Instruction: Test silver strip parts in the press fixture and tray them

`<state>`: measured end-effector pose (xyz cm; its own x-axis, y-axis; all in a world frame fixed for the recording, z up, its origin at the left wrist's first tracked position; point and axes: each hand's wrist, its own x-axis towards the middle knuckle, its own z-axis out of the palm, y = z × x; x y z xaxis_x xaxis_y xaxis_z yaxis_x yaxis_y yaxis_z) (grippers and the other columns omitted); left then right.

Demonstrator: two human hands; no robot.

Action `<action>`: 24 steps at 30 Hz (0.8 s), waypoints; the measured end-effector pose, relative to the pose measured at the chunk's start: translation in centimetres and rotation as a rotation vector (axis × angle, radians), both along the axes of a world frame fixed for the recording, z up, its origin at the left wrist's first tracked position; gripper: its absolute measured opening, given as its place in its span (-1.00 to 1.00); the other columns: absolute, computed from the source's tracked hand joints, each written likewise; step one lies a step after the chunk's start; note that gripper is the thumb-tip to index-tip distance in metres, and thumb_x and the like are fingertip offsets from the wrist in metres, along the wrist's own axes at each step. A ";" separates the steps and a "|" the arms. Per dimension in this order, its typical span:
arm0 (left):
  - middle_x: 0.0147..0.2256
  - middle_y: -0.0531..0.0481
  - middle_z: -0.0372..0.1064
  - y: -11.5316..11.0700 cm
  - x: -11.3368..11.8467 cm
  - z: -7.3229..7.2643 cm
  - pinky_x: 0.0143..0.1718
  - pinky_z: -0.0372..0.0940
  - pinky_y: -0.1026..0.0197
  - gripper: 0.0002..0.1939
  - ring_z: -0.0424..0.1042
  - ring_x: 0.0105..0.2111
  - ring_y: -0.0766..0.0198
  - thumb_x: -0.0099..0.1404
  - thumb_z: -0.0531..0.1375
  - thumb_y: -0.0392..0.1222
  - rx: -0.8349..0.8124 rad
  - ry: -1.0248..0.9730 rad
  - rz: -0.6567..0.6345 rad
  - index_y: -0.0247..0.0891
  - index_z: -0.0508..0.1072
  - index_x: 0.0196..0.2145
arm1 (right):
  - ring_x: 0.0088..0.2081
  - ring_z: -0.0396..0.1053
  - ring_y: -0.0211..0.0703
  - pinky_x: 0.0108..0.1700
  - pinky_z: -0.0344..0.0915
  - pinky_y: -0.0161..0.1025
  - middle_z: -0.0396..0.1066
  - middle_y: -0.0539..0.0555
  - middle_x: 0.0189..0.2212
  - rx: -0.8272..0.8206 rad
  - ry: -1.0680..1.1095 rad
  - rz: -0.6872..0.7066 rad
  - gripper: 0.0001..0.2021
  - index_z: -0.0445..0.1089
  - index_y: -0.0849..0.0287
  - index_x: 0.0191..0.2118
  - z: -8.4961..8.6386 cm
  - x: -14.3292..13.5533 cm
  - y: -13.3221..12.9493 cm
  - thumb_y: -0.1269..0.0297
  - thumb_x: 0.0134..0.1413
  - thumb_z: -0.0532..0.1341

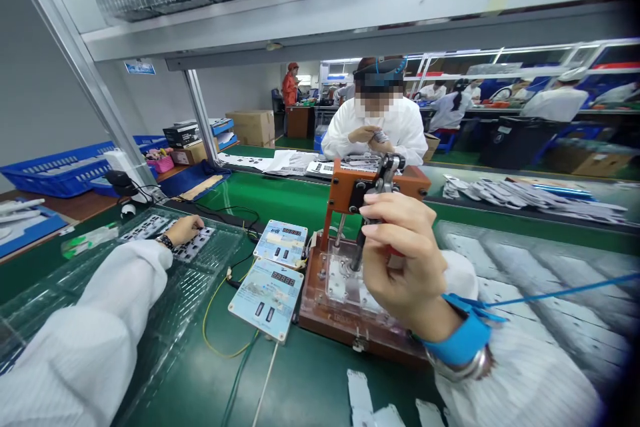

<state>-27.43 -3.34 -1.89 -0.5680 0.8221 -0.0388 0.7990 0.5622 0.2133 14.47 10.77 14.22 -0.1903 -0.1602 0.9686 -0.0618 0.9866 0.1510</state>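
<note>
My right hand (403, 253) is closed around the lever of a toggle clamp (387, 173) on a brown and orange test fixture (320, 293). A bit of red handle shows under the fingers. White plates lie under the fixture's clear cover (340, 277). At the left, my left hand (183, 230) is over a white sheet of small dark parts (197, 247) in a clear plastic tray (220, 240). Its fingers are pinched together at the sheet, and what they hold is too small to make out. A blue strap (457, 340) circles my right wrist.
Two meter boxes (267, 297) with wires stand left of the fixture. Clear trays of white plates (520, 293) lie at the right, and loose white pieces (370, 407) in front. A shelf (300, 20) hangs overhead. Across the bench a co-worker (375, 120) holds a small item.
</note>
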 end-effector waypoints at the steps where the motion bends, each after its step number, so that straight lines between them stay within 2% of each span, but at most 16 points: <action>1: -0.22 -0.04 0.44 -0.1 -0.5 -0.5 -0.14 0.38 0.05 -0.80 0.46 -0.22 0.21 0.37 0.19 -0.12 -0.014 -0.004 -0.012 -0.34 0.44 -0.20 | -0.13 0.44 -0.04 -0.10 0.37 0.02 0.39 0.07 -0.30 0.001 -0.003 0.001 -0.73 0.27 0.18 -0.29 0.0 0.0 0.0 0.69 -0.05 0.10; 4: -0.19 -0.05 0.42 -0.2 -1.2 -1.5 -0.13 0.37 0.04 -0.81 0.45 -0.20 0.20 0.37 0.19 -0.14 -0.037 -0.006 -0.048 -0.34 0.43 -0.17 | -0.13 0.45 -0.04 -0.09 0.37 0.02 0.39 0.07 -0.30 -0.005 -0.002 0.006 -0.73 0.28 0.19 -0.30 -0.1 0.1 0.1 0.71 -0.07 0.11; 7: -0.18 -0.06 0.42 -0.2 -1.9 -2.0 -0.14 0.38 0.04 -0.80 0.45 -0.21 0.20 0.37 0.20 -0.15 -0.052 -0.015 -0.084 -0.34 0.43 -0.15 | -0.13 0.44 -0.03 -0.09 0.36 0.04 0.39 0.09 -0.30 -0.005 0.005 0.013 -0.73 0.28 0.21 -0.29 -0.1 0.0 0.1 0.71 -0.07 0.12; 15: -0.11 -0.09 0.40 -0.3 -2.8 -2.4 -0.05 0.34 -0.04 -0.78 0.41 -0.09 0.13 0.35 0.21 -0.17 -0.022 0.023 -0.143 -0.33 0.42 -0.10 | -0.12 0.44 0.00 -0.08 0.37 0.07 0.39 0.12 -0.29 -0.009 0.007 0.014 -0.72 0.28 0.24 -0.28 -0.1 0.0 0.0 0.72 -0.08 0.12; 24: -0.11 -0.09 0.39 -0.2 -3.0 -2.5 -0.09 0.37 0.00 -0.78 0.43 -0.14 0.16 0.36 0.20 -0.18 -0.029 0.036 -0.177 -0.32 0.41 -0.09 | -0.12 0.44 -0.02 -0.09 0.37 0.03 0.39 0.10 -0.29 -0.005 -0.001 -0.004 -0.71 0.28 0.21 -0.27 0.0 0.1 0.0 0.72 -0.08 0.11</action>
<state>-30.44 -3.57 -4.42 -0.4156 0.9084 -0.0462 0.8931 0.4172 0.1681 14.54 10.74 14.19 -0.1916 -0.1542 0.9693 -0.0583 0.9876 0.1456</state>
